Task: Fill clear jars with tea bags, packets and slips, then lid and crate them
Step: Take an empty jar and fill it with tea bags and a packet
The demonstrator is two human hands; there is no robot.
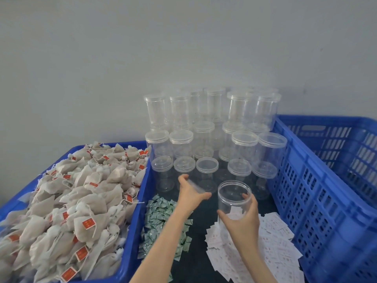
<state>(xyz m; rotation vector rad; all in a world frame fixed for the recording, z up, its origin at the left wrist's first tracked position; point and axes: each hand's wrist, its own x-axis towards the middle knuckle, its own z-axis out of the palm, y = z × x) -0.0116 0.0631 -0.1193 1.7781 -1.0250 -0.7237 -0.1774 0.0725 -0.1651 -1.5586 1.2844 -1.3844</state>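
Nearest the lens, at the lower left of the frame, tea bags [67,203] with red tags are lying heaped in a blue bin [133,227]. Right of its wall, green-and-white packets [163,219] are spreading over the dark surface [199,248]. Above them the left hand [190,192] is gripping a clear lid [195,185] at a tilt, fingers curled round its rim. At lower centre the right hand [241,218] is wrapping the open jar [233,199] low on its wall, upright, mouth uncovered, over the white slips [279,248]. Behind, lidded empty jars [214,139] are standing stacked against the wall, and a slatted blue crate [318,190] is filling the right side.

Judging by this, the jar is being readied for filling. Parking the lid flat on bare surface beside the packets would free the left hand for tea bags. Keeping the jar upright and low would help, since the front row of jars is standing just beyond the left hand's knuckles and could topple. Open room is narrow: only the dark strip between packets and slips.
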